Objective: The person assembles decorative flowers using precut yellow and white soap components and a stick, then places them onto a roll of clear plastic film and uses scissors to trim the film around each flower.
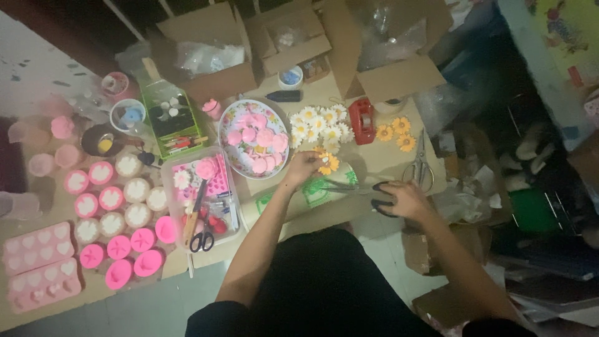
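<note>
Left hand (304, 167) is pinching a yellow flower (327, 163) between the fingertips, grip closed snug on it, probably to keep it steady right at the blades. Right hand (405, 200) has its fingers through the dark loops of the scissors (362, 189), grip wrapped around the handles, blades pointing left toward the flower and looking only slightly parted, hard to say in this dim light. Everything else I'll place off the round plate (232, 115): the flower is just right of it and a bit toward the person, with a bunch of white daisies (318, 125) directly right of the plate, papery or fabric looking petals. The plate itself is floral patterned and piled with smooth pink discs (259, 145). Left of the plate there's a green tray (167, 118) of small bits, and below-left a clear tub (198, 193) with a second pair of scissors lying in it. Further left, rubbery pink molds (38, 262) and a cluster of round pink and white cups (112, 206). Behind the plate, open cardboard boxes (212, 56) with crinkly plastic bags. The counter (374, 156) looks covered in brown card.
</note>
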